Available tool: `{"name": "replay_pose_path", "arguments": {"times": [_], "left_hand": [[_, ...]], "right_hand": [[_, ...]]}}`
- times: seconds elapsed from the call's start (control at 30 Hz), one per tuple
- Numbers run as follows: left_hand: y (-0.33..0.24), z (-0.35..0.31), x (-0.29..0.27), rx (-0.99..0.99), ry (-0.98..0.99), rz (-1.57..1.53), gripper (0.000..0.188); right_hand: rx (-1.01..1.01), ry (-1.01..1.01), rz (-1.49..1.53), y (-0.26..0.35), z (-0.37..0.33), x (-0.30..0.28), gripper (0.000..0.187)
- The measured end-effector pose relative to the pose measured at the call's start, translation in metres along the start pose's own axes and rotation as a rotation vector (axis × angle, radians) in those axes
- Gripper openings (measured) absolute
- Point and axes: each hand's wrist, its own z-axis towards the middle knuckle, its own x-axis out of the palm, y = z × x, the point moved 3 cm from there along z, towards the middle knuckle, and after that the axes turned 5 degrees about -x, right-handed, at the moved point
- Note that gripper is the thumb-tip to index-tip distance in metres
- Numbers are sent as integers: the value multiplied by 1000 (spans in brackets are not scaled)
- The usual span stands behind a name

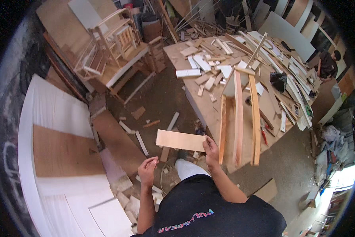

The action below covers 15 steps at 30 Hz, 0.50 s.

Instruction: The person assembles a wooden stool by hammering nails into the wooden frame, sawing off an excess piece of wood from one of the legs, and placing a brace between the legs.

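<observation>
My right hand (211, 152) is closed on the right end of a flat, pale wooden board (180, 140), thumb on top. The board is held out in front of my body, above the floor, with its left end free. My left hand (147, 170) is raised apart from the board, below its left end. Its fingers are curled and pressed against the thumb; anything small between them is too hard to make out. Just right of the board, long wooden strips joined into a narrow frame (238, 114) lie on the large worktable (209, 114).
Wood offcuts (213, 67) and long strips crowd the worktable, with a black plastic bag (278, 81) and red-handled pliers (263, 136). Scraps litter the floor. White panels (67, 185) stand at left, a wooden chair-like frame (114, 39) behind. Another person (327, 65) is at far right.
</observation>
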Motion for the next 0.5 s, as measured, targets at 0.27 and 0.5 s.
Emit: {"name": "replay_pose_path", "arguments": {"times": [0.27, 0.5], "left_hand": [[-60, 177, 25, -60, 136, -1, 24], [-106, 313, 88, -107, 334, 67, 20]], "right_hand": [[147, -320, 155, -44, 132, 22, 46], [296, -387, 275, -48, 239, 80, 39]]}}
